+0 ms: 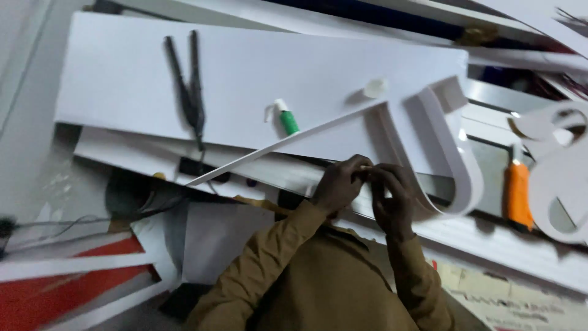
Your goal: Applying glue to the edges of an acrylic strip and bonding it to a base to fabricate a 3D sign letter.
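I see left hand [340, 182] and right hand [391, 195] together, fingers pinched on white strip [288, 142]; green tube [286, 117] lies near on board [122, 79].

Two hands [340, 184] [392, 199], one pair of pliers [190, 92], one green glue tube [286, 119], perhaps one orange-handled knife [517, 193]

My bench is a big white board [245, 67] stacked on more white sheets. On it: black pliers [188, 86], green glue tube [286, 119], round white cap [375, 87], long white strip [288, 142] running diagonally, curved white U-shaped piece [456, 153]. Orange cutter [517, 193] lies to the right, off the board.
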